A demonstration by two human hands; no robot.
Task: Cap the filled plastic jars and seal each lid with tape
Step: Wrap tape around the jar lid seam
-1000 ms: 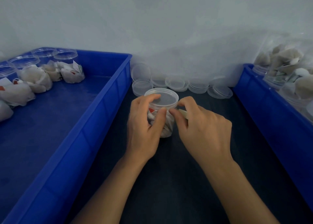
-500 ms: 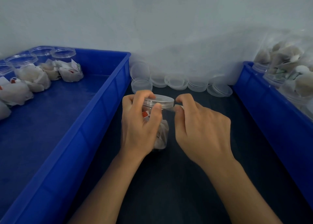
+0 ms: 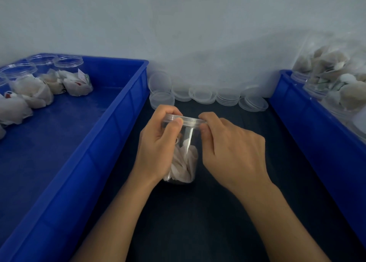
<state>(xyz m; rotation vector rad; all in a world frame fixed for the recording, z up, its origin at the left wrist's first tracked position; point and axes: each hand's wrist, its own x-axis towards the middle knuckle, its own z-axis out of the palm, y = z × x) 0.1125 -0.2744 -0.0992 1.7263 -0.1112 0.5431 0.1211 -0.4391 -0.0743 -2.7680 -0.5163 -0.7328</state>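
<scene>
The head view shows a clear plastic jar (image 3: 183, 155) stuffed with white paper packets, standing on the dark worktop (image 3: 208, 212) between two blue plastic trays (image 3: 83, 162). The left hand (image 3: 156, 145) wraps around its side. The right hand (image 3: 231, 151) pinches the rim of its clear round lid (image 3: 188, 120).

A strip of dark desk (image 3: 198, 212) runs between the big blue plastic tray (image 3: 111, 143) on the left and the blue plastic bin (image 3: 309, 135) on the right, whose raised walls fence it on both sides. Stacks of clear round plastic lids (image 3: 202, 94) close its far end against the pale wall (image 3: 178, 34). The clear capped jar of white sachets (image 3: 183, 153) stands mid-strip, gripped by the left hand (image 3: 158, 143) and right hand (image 3: 231, 147), leaving bare desk nearer the viewer.
</scene>
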